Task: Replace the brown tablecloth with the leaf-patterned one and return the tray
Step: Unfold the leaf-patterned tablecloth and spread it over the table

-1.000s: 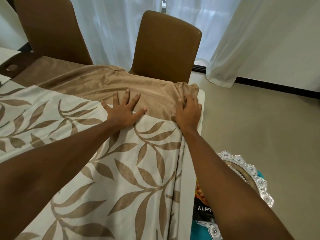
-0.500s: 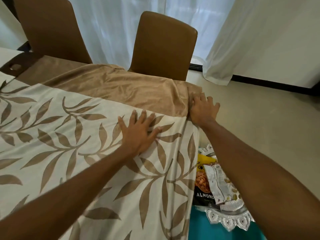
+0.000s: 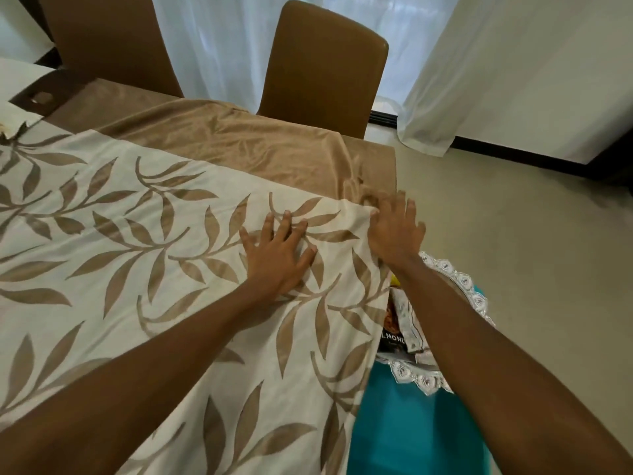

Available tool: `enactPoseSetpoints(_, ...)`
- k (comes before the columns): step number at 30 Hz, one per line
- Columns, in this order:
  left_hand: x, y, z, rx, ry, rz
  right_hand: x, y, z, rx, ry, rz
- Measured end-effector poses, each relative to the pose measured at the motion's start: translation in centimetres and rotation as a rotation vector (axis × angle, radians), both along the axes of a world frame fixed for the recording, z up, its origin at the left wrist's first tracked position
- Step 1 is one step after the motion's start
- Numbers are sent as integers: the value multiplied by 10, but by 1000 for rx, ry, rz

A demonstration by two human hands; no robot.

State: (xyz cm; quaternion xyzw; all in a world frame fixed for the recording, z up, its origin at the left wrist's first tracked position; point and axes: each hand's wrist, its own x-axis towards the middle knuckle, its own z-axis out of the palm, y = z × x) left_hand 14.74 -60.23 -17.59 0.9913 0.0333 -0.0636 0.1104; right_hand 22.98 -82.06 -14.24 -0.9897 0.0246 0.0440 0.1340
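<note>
The cream leaf-patterned tablecloth [image 3: 144,255] covers the near part of the table and hangs over its right edge. Beyond it the brown tablecloth [image 3: 239,138] lies wrinkled across the far part. My left hand [image 3: 277,255] presses flat on the leaf cloth with fingers spread. At the table's right edge my right hand [image 3: 394,231] rests, fingers spread, on the leaf cloth's far corner where it meets the brown cloth. A silver ornate tray [image 3: 459,286] holding snack packets sits low to the right on a teal seat [image 3: 411,423], partly hidden by my right arm.
Two brown chairs [image 3: 325,63] stand at the table's far side, before white curtains [image 3: 445,80]. A dark table corner with a hole [image 3: 37,97] shows at far left. Beige floor [image 3: 531,234] spreads to the right.
Both hands have slid toward me and rightward over the cloth. The right hand, earlier gripping bunched brown cloth at the corner, now lies with fingers spread on the leaf cloth's corner.
</note>
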Motion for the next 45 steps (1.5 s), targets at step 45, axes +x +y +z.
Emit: enactPoseSetpoints(45,-402,-16,-2,-22,-17,-102,-525,11,-47,690,-78,-223)
